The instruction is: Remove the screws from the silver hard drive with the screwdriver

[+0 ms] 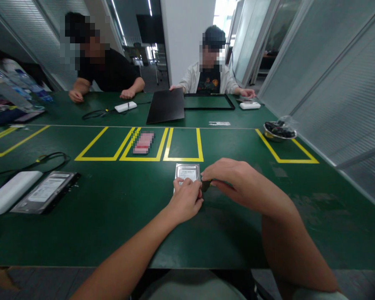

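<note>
A small silver hard drive with a white label [187, 170] lies on the green table [118, 233], in front of me near the middle. My left hand [188, 196] rests over its near part with the fingers bent, holding it. At the drive's right edge my right hand [229, 177] pinches a small dark piece [206, 184], too small to identify. The fingertips of both hands nearly meet there, and the near part of the drive is hidden under my left hand.
Left lie a larger hard drive [48, 191], a white power bank [15, 191] and a black cable [54, 155]. Beyond are yellow tape outlines, a pink object [144, 143], a metal bowl [279, 132] and a black panel [166, 106]. Two people sit across the table.
</note>
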Demonstrator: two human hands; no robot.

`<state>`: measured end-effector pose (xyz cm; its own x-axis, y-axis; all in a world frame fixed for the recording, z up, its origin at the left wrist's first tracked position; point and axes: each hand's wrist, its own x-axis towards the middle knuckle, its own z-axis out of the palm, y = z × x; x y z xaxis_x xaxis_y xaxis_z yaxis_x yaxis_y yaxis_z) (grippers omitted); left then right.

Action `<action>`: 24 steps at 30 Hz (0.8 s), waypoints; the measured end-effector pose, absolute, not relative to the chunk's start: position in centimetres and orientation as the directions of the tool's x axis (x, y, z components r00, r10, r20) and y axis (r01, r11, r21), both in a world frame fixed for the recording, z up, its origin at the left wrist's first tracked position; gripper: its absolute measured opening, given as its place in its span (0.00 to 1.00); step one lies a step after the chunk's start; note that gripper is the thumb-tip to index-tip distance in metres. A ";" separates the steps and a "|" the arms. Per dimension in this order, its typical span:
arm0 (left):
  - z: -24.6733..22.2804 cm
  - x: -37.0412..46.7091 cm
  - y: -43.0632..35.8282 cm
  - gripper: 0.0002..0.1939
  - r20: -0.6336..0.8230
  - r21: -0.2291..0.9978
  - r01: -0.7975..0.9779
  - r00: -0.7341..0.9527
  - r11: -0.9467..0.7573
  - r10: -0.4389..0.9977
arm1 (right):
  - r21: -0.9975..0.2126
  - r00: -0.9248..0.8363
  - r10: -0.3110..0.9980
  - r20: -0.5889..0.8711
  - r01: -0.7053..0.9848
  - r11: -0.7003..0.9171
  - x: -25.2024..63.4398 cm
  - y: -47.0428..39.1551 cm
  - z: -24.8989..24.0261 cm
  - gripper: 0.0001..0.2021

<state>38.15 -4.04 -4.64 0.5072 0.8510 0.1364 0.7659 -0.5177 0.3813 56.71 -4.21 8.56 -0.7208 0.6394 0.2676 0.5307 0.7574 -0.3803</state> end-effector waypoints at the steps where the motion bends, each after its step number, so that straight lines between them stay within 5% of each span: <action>1: -4.6 38.2 -4.0 0.07 0.135 0.384 0.764 0.509 -0.518 0.850 | -0.375 -0.722 0.638 0.270 0.531 0.760 56.8 -4.2 8.5 0.12; 10: -4.7 38.1 -3.9 0.07 0.137 0.390 0.756 0.517 -0.525 0.845 | -0.401 -0.744 0.598 0.298 0.471 0.786 57.0 -4.0 8.3 0.17; 24: -5.1 38.1 -4.0 0.11 0.163 0.419 0.770 0.457 -0.481 0.874 | -0.356 -0.675 0.714 0.186 0.631 0.689 56.6 -4.8 8.7 0.12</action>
